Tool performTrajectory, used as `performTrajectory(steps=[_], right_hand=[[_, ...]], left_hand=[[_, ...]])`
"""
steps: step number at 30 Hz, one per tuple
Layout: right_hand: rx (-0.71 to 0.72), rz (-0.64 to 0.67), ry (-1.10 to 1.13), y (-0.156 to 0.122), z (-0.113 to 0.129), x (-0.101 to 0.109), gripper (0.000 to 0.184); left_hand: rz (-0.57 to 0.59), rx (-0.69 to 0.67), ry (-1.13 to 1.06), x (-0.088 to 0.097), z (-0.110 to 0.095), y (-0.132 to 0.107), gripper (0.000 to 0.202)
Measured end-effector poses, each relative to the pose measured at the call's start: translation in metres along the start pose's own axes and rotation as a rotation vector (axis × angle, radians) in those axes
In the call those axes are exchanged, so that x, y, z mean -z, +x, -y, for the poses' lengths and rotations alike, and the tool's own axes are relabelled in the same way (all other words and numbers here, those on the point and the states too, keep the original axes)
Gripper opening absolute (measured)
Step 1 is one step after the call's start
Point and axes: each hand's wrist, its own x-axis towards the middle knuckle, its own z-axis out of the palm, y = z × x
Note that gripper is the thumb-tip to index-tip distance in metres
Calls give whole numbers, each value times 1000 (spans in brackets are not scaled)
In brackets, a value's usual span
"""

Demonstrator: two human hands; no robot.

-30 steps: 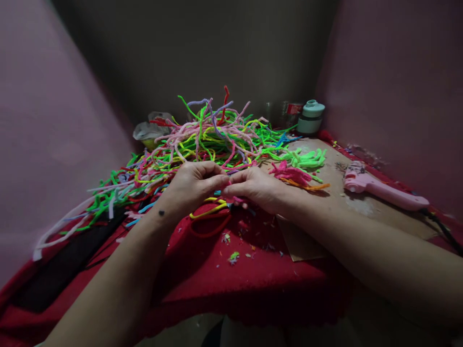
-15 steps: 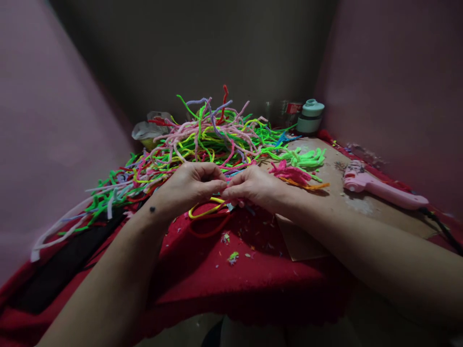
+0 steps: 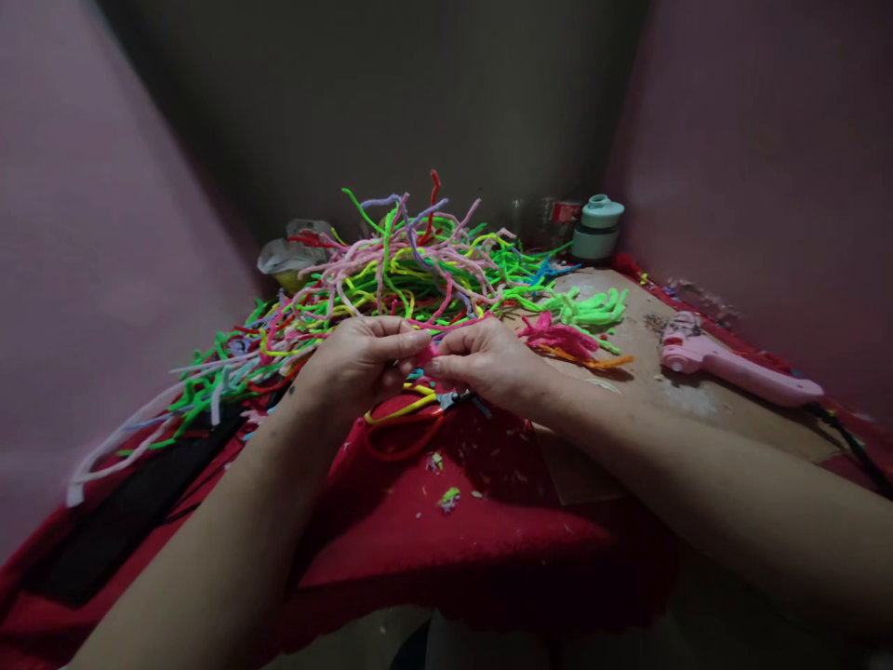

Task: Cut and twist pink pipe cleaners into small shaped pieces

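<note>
My left hand (image 3: 364, 363) and my right hand (image 3: 484, 358) meet fingertip to fingertip above the front of the table. Both are closed in a pinch on a small pink pipe cleaner piece (image 3: 428, 354), mostly covered by the fingers. Just below them, scissors (image 3: 405, 430) with yellow and red handles lie on the red cloth, blades partly under my right hand. Behind my hands rises a big tangled heap of pipe cleaners (image 3: 419, 261) in green, pink, yellow, white and purple.
On the right, a pink glue gun (image 3: 739, 363) lies on a brown board (image 3: 628, 409), with green (image 3: 586, 307) and dark pink pipe cleaner bundles (image 3: 558, 335) nearby. A mint-lidded bottle (image 3: 598, 226) stands at the back. Coloured scraps (image 3: 450, 498) dot the red cloth (image 3: 391, 530).
My left hand has turned and lowered slightly, and the pink piece between the fingertips now shows. More of the scissors is visible below. My right hand stays nearly in place.
</note>
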Motion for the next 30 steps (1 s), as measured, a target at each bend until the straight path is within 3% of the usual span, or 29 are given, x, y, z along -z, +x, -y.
performTrajectory(steps=[3, 7, 9, 11, 15, 18, 20, 23, 27, 30], right_hand=[[-20, -23, 29, 1, -2, 1, 23], [-58, -55, 134, 3, -3, 0, 20], [-97, -77, 196, 3, -2, -1, 18], [-126, -82, 256, 2, 0, -2, 18], [-123, -53, 324, 1, 2, -2, 20], [-100, -46, 361, 2, 1, 0, 22], [-86, -33, 366, 2, -1, 0, 25], [-80, 28, 326, 2, -1, 1, 24], [-97, 15, 255, 0, 0, -1, 19], [-110, -1, 346, 1, 0, -2, 19]], left_hand=[[-102, -138, 165, -7, -1, -3, 20], [-391, -445, 495, -21, 2, -7, 13], [-463, -516, 569, -25, 5, -6, 12], [-415, -438, 490, -24, 6, -3, 15], [-202, -223, 134, -17, 6, 2, 26], [-120, -201, -7, -10, 5, 3, 31], [-91, -200, 19, -8, 4, 2, 26], [-112, -225, 111, -8, 4, 0, 18], [-273, -341, 183, -17, 7, -1, 16], [-355, -431, 252, -21, 8, 0, 16]])
